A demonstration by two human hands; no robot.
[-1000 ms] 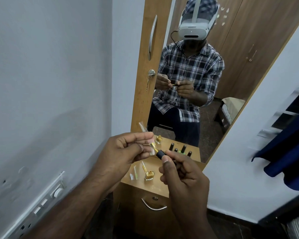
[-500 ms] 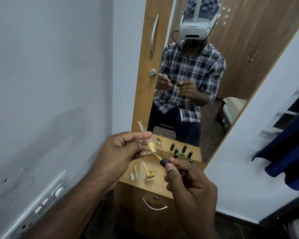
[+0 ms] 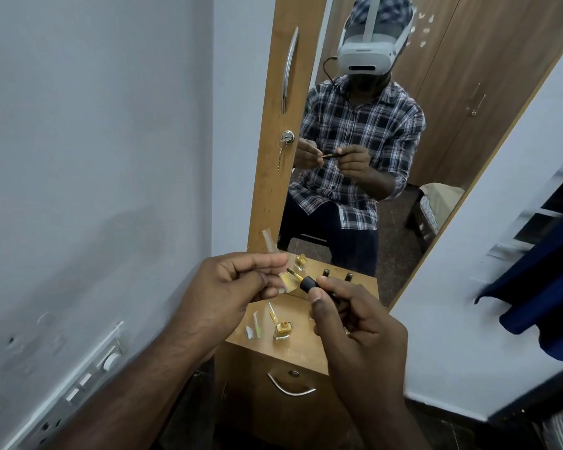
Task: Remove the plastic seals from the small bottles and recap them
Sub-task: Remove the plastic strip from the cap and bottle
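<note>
My right hand (image 3: 348, 323) grips a black bottle cap (image 3: 307, 283) whose brush stem points left toward my left hand (image 3: 228, 287). The left hand's fingertips pinch a small gold-stained plastic seal (image 3: 288, 282) at the brush end. On the wooden cabinet top (image 3: 299, 349) below stands an uncapped gold bottle (image 3: 283, 331). Beside it lie loose clear and green plastic seals (image 3: 253, 326) and a yellow one (image 3: 272, 312). Capped bottles (image 3: 325, 273) stand at the back by the mirror, mostly hidden by my right hand.
A mirror (image 3: 403, 141) straight ahead reflects a seated person in a checked shirt. A wooden door with handle and key (image 3: 286, 138) stands to its left. A switch panel (image 3: 88, 378) is on the left wall. Blue cloth (image 3: 540, 293) hangs at right. The cabinet has a drawer handle (image 3: 290, 386).
My right hand with the black cap pulled slightly right, then came back toward the left hand. The left fingers stay pinched on the seal at the brush.
</note>
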